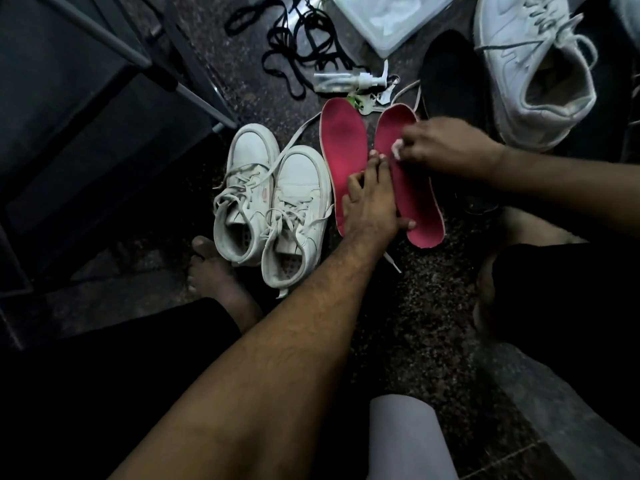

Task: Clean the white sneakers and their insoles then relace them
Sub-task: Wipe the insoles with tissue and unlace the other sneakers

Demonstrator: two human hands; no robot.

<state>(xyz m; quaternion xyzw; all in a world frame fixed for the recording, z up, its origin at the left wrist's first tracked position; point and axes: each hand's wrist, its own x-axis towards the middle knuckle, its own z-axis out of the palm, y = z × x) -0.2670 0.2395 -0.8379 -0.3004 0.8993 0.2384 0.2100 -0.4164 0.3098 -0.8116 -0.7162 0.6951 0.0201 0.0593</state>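
Two pink insoles lie side by side on the dark speckled floor, the left insole (341, 147) and the right insole (419, 216). My left hand (372, 202) presses flat across both, fingers straight. My right hand (446, 145) pinches a small white wipe (396, 148) against the right insole's upper half. A pair of white laced sneakers (273, 202) stands to the left of the insoles, toes pointing away from me.
A larger white sneaker (533, 67) and a black insole (450, 77) lie at the top right. Black laces (294, 46), a small spray bottle (349, 81), keys (367, 102) and a clear plastic bag (388, 19) lie beyond. A dark metal-legged stand (104, 98) is left. My bare foot (214, 278) rests beside the sneakers.
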